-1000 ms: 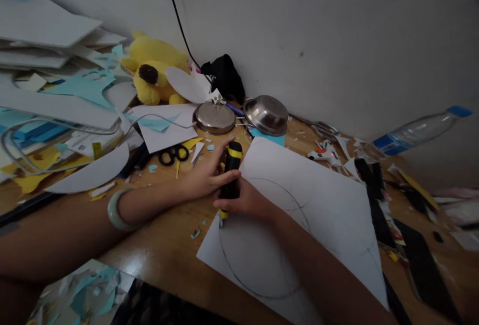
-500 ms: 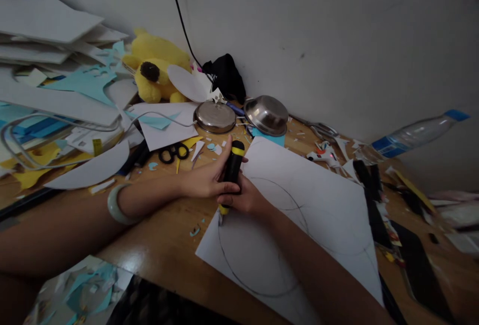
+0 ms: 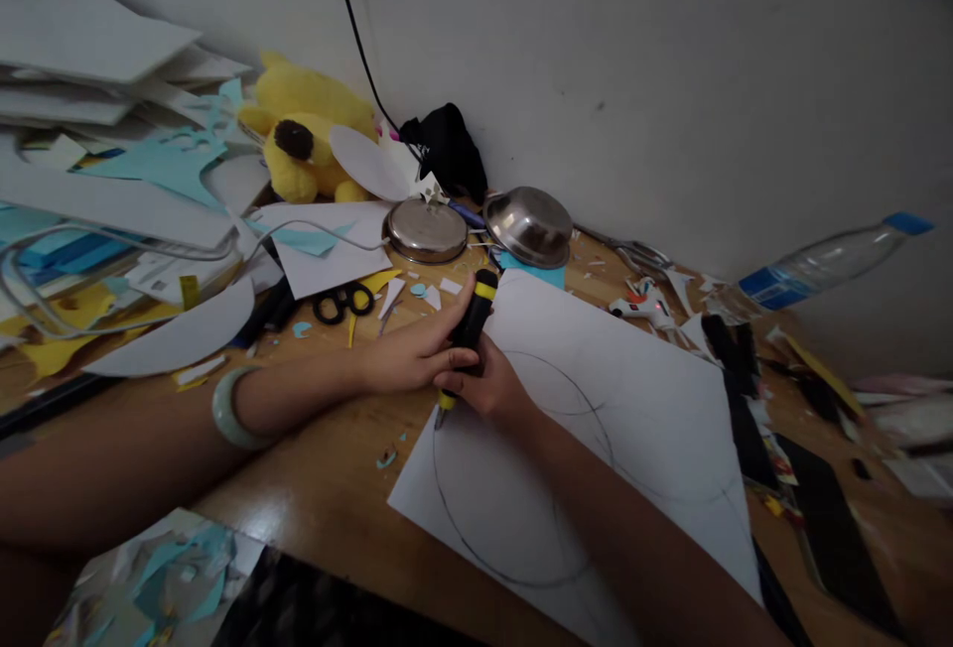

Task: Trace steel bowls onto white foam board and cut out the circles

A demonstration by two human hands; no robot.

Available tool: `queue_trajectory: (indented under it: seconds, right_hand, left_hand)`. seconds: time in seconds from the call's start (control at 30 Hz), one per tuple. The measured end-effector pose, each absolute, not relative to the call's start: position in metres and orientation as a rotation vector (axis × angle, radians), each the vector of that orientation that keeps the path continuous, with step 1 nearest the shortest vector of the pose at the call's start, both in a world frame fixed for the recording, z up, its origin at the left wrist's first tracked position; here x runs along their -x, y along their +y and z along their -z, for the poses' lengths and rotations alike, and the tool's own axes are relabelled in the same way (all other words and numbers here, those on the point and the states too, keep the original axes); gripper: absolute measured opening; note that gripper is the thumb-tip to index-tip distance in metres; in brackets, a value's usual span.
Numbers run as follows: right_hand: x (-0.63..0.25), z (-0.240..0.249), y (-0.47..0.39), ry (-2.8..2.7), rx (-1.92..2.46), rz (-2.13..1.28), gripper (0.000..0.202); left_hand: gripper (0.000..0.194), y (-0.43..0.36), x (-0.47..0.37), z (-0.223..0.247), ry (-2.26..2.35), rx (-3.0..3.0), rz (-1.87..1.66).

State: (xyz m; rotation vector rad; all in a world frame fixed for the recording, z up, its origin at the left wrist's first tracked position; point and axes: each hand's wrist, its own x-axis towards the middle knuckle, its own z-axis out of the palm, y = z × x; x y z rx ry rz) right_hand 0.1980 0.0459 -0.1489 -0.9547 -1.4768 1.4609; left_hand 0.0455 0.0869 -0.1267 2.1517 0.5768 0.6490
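Observation:
Both my hands are wrapped around a black-and-yellow utility knife (image 3: 472,322), held tilted with its top leaning right. My left hand (image 3: 417,354) grips it from the left, the thumb up along the handle. My right hand (image 3: 495,384) closes around its lower part from the other side; some fingers are hidden. The metal tip points down onto the pencilled curve near the left edge of a large white sheet (image 3: 655,379). Overlapping drawn circles mark the sheet, and my right forearm covers part of them.
Black-handled scissors (image 3: 343,303) lie left of my hands among paper scraps. Behind are a round metal device (image 3: 426,230), an upturned steel bowl (image 3: 528,227) and a yellow plush toy (image 3: 317,131). A glue gun (image 3: 641,305) and plastic bottle (image 3: 834,263) are right; white boards (image 3: 89,27) pile up left.
The knife's top has leaned further right, with my hands turning along with it. Its tip stays near the same spot on the curve. The view has shifted slightly.

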Motion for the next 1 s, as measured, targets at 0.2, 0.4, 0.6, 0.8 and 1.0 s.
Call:
queue_trajectory:
  seconds: [0.2, 0.4, 0.6, 0.8, 1.0]
  right_hand:
    - [-0.1962, 0.1449, 0.0454, -1.448, 0.978, -1.415, 0.062]
    - [-0.2006, 0.15, 0.053, -1.542, 0.885, -1.431, 0.067]
    - [-0.2022, 0.1498, 0.0528, -1.562, 0.729, -1.583, 0.064]
    - [-0.2013, 0.1507, 0.0499, -1.489, 0.862, -1.504, 0.062]
    - [-0.2009, 0.1544, 0.048, -1.428, 0.909, -1.484, 0.063]
  left_hand:
    - [0.081, 0.0889, -0.0457, 0.1252, 0.631, -2.137, -0.619]
    - [0.083, 0.0885, -0.0456, 0.1255, 0.609, -2.067, -0.674]
    - [0.086, 0.0852, -0.0421, 0.1245, 0.48, -2.103, -0.716]
    - [0.081, 0.0834, -0.0439, 0.1269, 0.488, -2.021, -0.708]
    - [0.078, 0.0818, -0.0461, 0.1247, 0.51, -2.012, -0.702]
